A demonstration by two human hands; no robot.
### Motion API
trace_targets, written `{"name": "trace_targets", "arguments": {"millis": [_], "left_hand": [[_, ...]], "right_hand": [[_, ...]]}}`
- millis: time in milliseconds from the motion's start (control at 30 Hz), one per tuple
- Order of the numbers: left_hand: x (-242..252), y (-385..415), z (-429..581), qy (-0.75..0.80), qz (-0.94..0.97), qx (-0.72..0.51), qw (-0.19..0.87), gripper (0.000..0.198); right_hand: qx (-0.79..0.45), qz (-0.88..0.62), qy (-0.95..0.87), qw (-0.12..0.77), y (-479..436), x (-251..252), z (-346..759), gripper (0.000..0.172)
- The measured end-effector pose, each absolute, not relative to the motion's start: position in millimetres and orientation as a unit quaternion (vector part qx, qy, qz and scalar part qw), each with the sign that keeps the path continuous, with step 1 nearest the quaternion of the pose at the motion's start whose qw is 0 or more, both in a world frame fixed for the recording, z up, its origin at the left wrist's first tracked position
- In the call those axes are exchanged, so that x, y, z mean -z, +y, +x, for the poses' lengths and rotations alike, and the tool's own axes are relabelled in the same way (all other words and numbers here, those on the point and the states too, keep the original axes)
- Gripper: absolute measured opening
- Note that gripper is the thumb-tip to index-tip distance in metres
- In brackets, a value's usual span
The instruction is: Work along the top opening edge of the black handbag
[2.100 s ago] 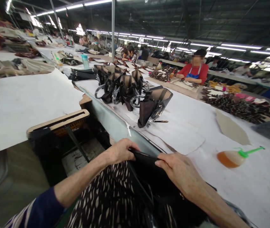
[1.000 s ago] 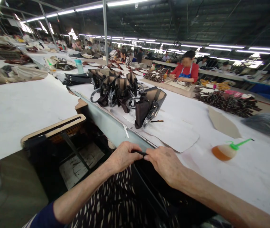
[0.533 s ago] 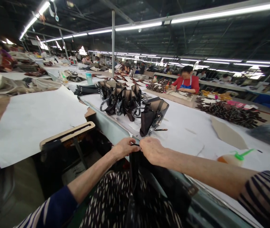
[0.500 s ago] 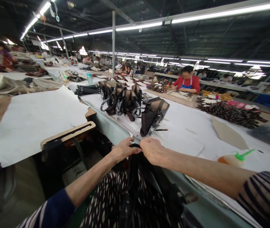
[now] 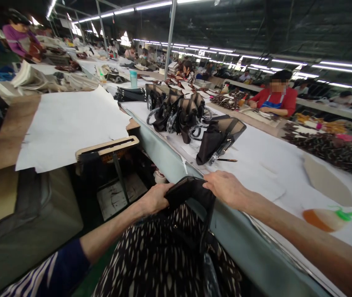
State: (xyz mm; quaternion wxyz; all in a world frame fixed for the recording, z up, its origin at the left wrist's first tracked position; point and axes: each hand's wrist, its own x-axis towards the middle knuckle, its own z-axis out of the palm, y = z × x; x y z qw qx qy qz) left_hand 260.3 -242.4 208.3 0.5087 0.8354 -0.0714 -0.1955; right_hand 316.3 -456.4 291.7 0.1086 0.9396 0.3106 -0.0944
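A black handbag (image 5: pixel 191 187) hangs over my lap at the table's near edge, its upper edge stretched between my two hands. My left hand (image 5: pixel 155 199) is closed on the left end of that edge. At the right end, my right hand (image 5: pixel 227 187) pinches the rim with thumb and fingers. The bag's lower part merges with the dark patterned apron (image 5: pixel 151 255), so its outline there is hard to make out. Just beyond my right hand, another black handbag (image 5: pixel 211 142) with a tan lining stands tilted on the white table covering, a thin brush (image 5: pixel 227 160) beside it.
More black handbags (image 5: pixel 183 113) stand behind. On the right lies a bottle of orange liquid with a green spout (image 5: pixel 327 218). A narrow wooden-topped stand (image 5: pixel 110 146) rises at left beside a paper-covered table (image 5: pixel 70 123). Across the table sits a co-worker in red (image 5: pixel 276 97).
My hands have moved apart, spreading the handbag's upper edge between them. My view has swung left and down, so the tables and bags appear shifted right and higher.
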Motion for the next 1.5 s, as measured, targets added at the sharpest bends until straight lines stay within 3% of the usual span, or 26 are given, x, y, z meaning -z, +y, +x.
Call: {"name": "trace_targets", "arguments": {"millis": [233, 467, 567, 733, 967, 1100, 1233, 1500], "left_hand": [[-245.4, -230.1, 265.7, -0.121, 0.768, 0.361, 0.515, 0.041], [-244.6, -243.5, 259.7, -0.122, 0.707, 0.46, 0.523, 0.042], [-235.8, -251.6, 263.1, -0.143, 0.739, 0.42, 0.506, 0.048], [-240.1, -271.0, 263.5, -0.197, 0.875, 0.238, 0.372, 0.062], [-234.7, -312.1, 272.7, -0.222, 0.934, 0.112, 0.257, 0.036], [-234.0, -318.9, 288.3, -0.211, 0.905, 0.144, 0.339, 0.02], [-233.3, -318.6, 297.1, -0.171, 0.867, 0.197, 0.425, 0.019], [-233.3, -323.2, 299.6, -0.139, 0.857, 0.222, 0.444, 0.015]], "right_hand": [[0.094, 0.926, 0.362, 0.045, -488.4, -300.1, 319.9, 0.026], [0.233, 0.919, 0.299, -0.112, -507.8, -295.2, 301.6, 0.023], [0.241, 0.921, 0.277, -0.13, -512.5, -289.4, 298.5, 0.023], [0.215, 0.925, 0.285, -0.126, -519.4, -289.5, 298.0, 0.024], [0.236, 0.922, 0.283, -0.119, -521.3, -284.4, 304.1, 0.024], [0.251, 0.92, 0.282, -0.108, -521.5, -283.2, 307.3, 0.024], [0.252, 0.921, 0.275, -0.109, -519.8, -285.7, 308.5, 0.023], [0.25, 0.922, 0.276, -0.109, -519.1, -287.3, 308.7, 0.025]]}}
